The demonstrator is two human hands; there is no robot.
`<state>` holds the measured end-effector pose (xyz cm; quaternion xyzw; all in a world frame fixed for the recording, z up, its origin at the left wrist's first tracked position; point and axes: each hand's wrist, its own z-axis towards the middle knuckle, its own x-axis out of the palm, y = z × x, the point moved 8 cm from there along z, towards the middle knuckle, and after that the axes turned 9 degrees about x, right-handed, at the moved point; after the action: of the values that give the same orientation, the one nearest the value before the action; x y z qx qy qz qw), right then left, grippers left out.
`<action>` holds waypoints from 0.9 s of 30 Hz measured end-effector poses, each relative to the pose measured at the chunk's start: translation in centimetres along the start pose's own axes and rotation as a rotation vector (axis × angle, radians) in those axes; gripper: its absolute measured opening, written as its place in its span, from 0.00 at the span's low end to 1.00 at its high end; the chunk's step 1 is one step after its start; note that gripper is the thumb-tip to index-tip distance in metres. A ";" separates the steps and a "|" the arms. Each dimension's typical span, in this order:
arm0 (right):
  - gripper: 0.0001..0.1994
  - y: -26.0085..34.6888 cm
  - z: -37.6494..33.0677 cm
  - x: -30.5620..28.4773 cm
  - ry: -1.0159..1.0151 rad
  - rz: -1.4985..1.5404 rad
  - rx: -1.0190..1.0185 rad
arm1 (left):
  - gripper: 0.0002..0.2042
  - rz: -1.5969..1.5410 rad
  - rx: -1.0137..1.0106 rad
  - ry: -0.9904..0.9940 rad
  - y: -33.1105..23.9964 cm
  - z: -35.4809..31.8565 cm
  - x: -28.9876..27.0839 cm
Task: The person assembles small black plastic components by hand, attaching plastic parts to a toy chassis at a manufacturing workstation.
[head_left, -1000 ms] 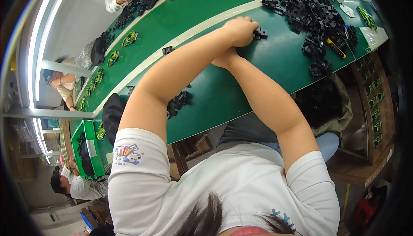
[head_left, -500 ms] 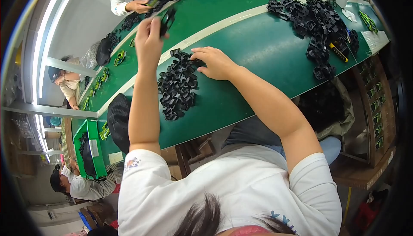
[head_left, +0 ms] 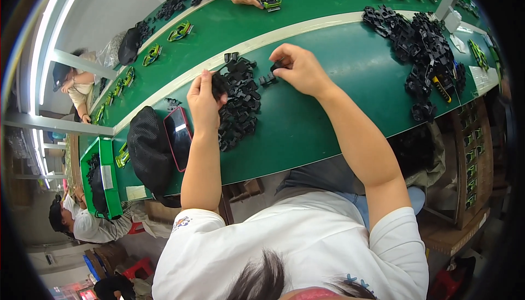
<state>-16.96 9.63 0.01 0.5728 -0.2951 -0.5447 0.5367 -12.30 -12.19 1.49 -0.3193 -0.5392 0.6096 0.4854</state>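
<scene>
Overhead, from the head camera, the left hand [head_left: 203,99] is raised just above the green table [head_left: 328,114], its fingers pinched shut on a small black plastic part [head_left: 219,85] at the left edge of a heap of black parts [head_left: 239,103]. The right hand [head_left: 302,70] rests on the table just right of that heap, fingertips closed narrowly round another small black piece [head_left: 277,65]. By my reading, this is a picking step, each hand drawing one piece from the heap; bringing the two pieces together would call for turning them to match. The parts look hard, matt and angular, interlocking in a loose tangle. A larger black pile [head_left: 424,43] lies far right. Near left lie a black mesh cap [head_left: 147,150] and a red-edged phone [head_left: 179,137], touching.
</scene>
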 end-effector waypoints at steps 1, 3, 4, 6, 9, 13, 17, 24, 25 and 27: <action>0.13 -0.3 0.3 -0.5 -0.023 0.104 0.052 | 0.16 0.002 -0.004 0.012 0.1 -0.2 0.3; 0.13 -0.7 0.4 -1.5 -0.050 0.257 0.131 | 0.17 -0.036 -0.064 0.041 0.5 -0.9 1.0; 0.13 0.0 0.2 -1.5 -0.038 0.253 0.131 | 0.17 -0.077 -0.123 0.081 1.0 -1.3 1.7; 0.16 1.6 -0.4 -1.9 -0.103 0.598 0.059 | 0.18 -0.063 -0.142 0.132 1.2 -1.9 2.7; 0.14 3.7 -1.6 -0.1 -0.069 0.520 -0.037 | 0.18 -0.072 -0.111 0.148 1.0 -2.6 2.9; 0.12 6.5 -3.1 1.5 -0.106 0.315 -0.204 | 0.18 -0.021 -0.076 0.163 0.9 -3.0 3.4; 0.14 7.8 -3.8 1.3 -0.232 -0.076 -0.384 | 0.17 -0.102 -0.072 0.143 0.7 -3.5 3.8; 0.17 9.0 -4.2 0.9 -0.328 -0.197 -0.534 | 0.17 -0.204 -0.085 0.133 0.5 -3.8 3.8; 0.18 8.1 -3.8 0.2 -0.355 -0.119 -0.463 | 0.18 -0.191 -0.089 0.113 0.4 -3.7 3.6; 0.19 5.6 -2.4 -0.2 -0.236 0.097 -0.197 | 0.18 -0.163 -0.075 0.116 0.5 -3.5 3.5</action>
<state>-13.36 9.15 4.90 0.4347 -0.3285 -0.6080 0.5775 -10.37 -7.67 0.74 -0.3272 -0.5566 0.5282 0.5515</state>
